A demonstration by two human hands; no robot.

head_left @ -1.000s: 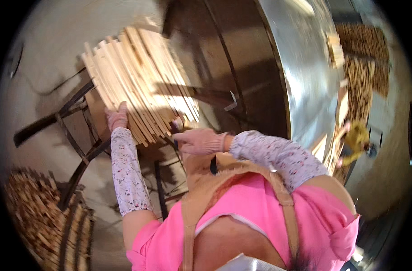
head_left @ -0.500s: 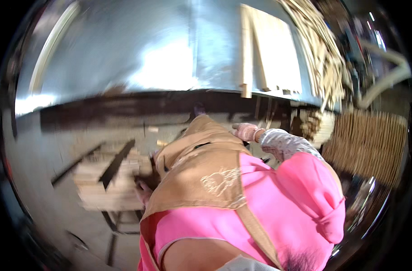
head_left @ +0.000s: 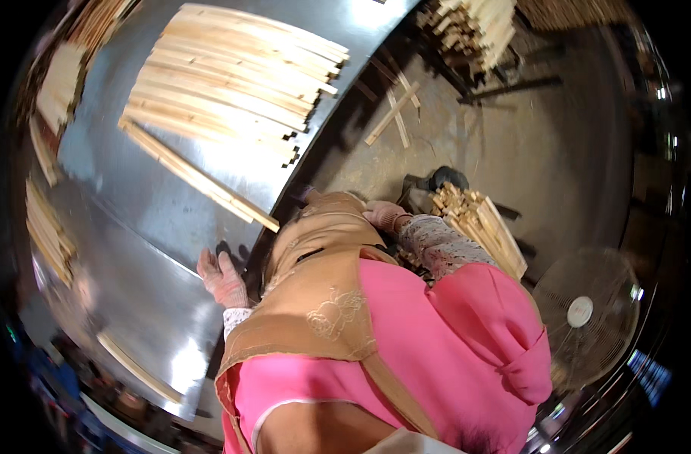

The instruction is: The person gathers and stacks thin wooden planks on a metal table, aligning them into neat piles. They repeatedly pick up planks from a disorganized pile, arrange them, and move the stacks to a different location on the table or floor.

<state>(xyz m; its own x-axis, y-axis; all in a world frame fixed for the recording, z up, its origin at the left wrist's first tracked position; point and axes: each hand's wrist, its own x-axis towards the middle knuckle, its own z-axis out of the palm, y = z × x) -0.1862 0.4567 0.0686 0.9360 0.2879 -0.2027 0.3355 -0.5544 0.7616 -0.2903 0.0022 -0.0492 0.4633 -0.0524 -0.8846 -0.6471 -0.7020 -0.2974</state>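
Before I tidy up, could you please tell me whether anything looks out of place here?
Yes: a few loose pale wooden slats lie crossed on the concrete floor, away from the neat fan of wooden strips on the shiny metal table. Nothing looks broken or spilled.

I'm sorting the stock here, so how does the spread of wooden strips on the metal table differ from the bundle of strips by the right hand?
The strips on the metal table lie flat in a wide, single-layer spread on the metal table; the bundle by the right hand is stacked thick and narrow, down beside the concrete floor. The table strips look longer. The right hand is next to the bundle; the left hand rests on the table edge. Both are pale, bare wood.
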